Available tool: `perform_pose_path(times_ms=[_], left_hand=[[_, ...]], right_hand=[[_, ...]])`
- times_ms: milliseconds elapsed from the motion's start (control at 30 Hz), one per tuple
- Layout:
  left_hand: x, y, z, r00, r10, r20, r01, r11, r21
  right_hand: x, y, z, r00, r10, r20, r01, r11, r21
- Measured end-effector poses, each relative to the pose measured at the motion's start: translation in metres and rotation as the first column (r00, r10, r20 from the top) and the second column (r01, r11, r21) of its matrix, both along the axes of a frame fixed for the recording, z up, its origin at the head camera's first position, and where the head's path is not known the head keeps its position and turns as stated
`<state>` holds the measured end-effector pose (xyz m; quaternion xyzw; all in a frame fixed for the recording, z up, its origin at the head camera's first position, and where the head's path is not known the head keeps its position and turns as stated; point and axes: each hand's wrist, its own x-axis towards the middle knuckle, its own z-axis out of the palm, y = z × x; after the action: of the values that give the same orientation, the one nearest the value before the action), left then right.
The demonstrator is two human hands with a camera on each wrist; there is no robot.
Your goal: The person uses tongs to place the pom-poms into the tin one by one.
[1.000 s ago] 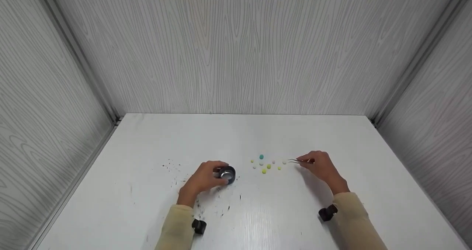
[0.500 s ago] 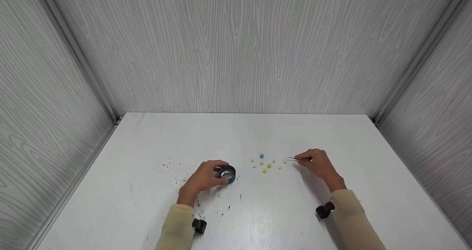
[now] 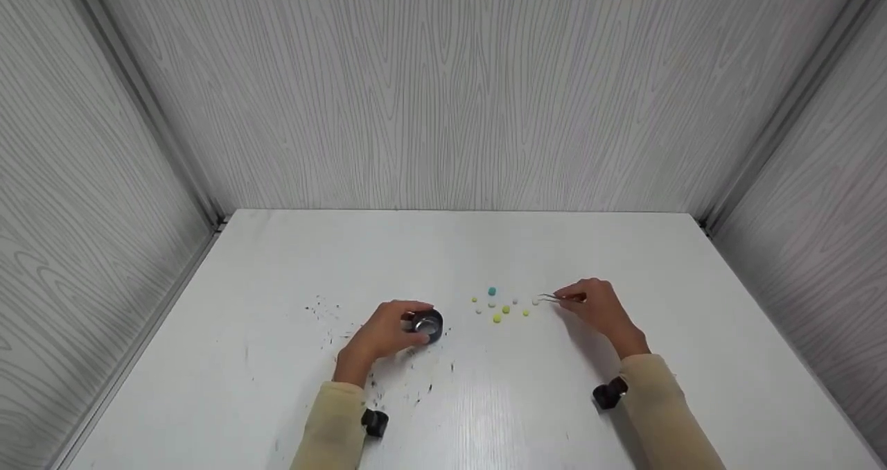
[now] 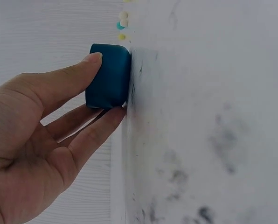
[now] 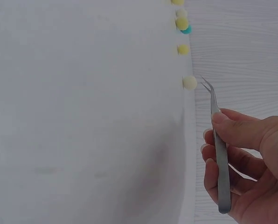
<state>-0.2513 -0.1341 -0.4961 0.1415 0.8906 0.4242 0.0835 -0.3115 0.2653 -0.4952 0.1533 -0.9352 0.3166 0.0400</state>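
Note:
My left hand (image 3: 385, 330) grips a small round dark-blue cup (image 4: 108, 77) between thumb and fingers; it stands on the white table, and its shiny inside shows in the head view. My right hand (image 3: 597, 310) pinches a pair of metal tweezers (image 5: 222, 163) with bent tips. The slightly parted tweezer tips are close beside a white pompom-like ball (image 5: 190, 83), the rightmost of a loose group. Between the two hands lie several more small balls: a teal ball (image 3: 492, 291), yellow balls (image 3: 497, 318) and whitish ones.
The white table (image 3: 332, 255) has dark specks and smudges (image 3: 378, 387) around the left forearm. A grey wood-grain back panel (image 3: 443, 96) and side panels (image 3: 90, 199) enclose the table. Each wrist wears a black camera (image 3: 375, 423).
My right hand has moved slightly left and away from me, bringing the tweezer tips nearer the rightmost white ball. The left hand and cup stay in place.

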Motion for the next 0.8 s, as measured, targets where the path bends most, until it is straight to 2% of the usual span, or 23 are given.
perform_pose_path(times_ms=[267,500,800], left_hand=[[0.0003,0.0014,0.0017,1.0,-0.018,-0.001,0.018,0.999,-0.037],[0.0013,0.0006,0.0015,0.999,-0.03,-0.012,0.03,0.999,-0.024],[0.0009,-0.0001,0.0003,0.999,-0.04,-0.023,0.04,0.999,0.008]], right_hand=[[-0.0007,-0.0011,-0.0004,1.0,0.006,-0.006,-0.006,1.0,0.0],[-0.0009,-0.0025,-0.0007,1.0,-0.02,0.022,0.019,1.0,0.009],[-0.0008,-0.0011,-0.0035,1.0,-0.02,0.003,0.02,1.0,0.012]])
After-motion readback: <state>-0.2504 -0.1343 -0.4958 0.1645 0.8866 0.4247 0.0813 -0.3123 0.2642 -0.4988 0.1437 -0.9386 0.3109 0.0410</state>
